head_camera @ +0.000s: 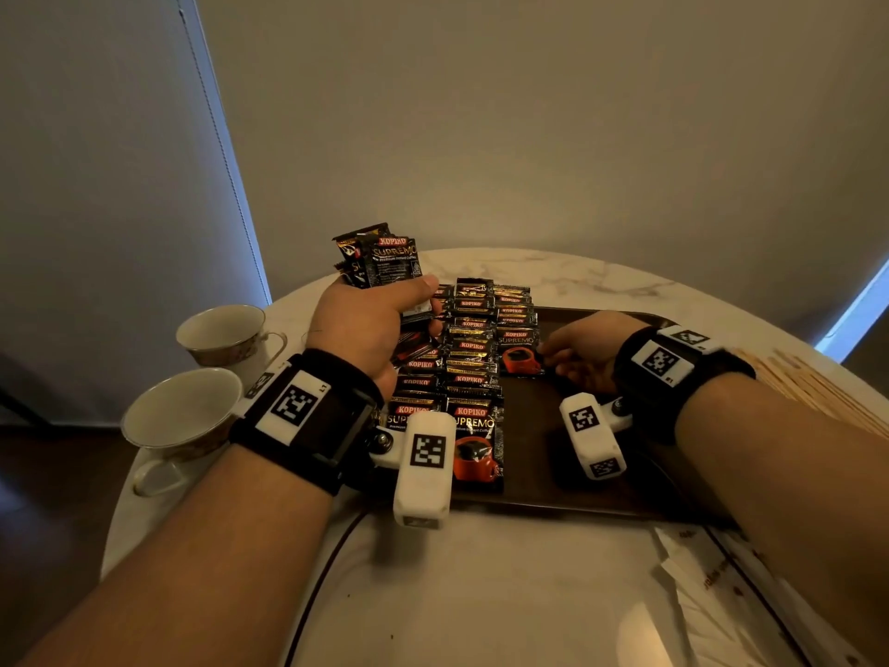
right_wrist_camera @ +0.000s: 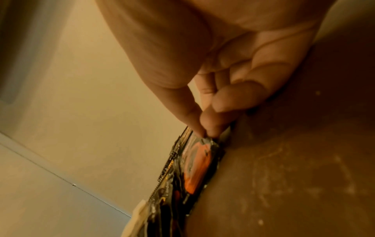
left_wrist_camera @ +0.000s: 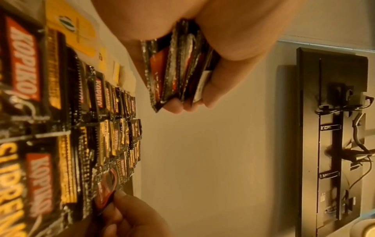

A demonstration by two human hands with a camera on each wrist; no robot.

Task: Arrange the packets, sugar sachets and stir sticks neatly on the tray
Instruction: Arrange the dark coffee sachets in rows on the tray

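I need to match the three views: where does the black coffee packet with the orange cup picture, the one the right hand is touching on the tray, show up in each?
Head: the black coffee packet with the orange cup picture lies centre-right, nearest in the right-hand row on the dark brown tray.
Left wrist: packet at bottom left, above fingertips.
Right wrist: packet lower centre, under the fingertips.
Shared landmark: the right hand pinching its edge.

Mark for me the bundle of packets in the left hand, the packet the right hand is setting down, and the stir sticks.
bundle of packets [head_camera: 385, 257], head view, on the front packet's printed face.
packet at the right hand [head_camera: 519, 351], head view, on its face by the red cup.
stir sticks [head_camera: 813, 382], head view, mid-pile on the table, right of the tray.
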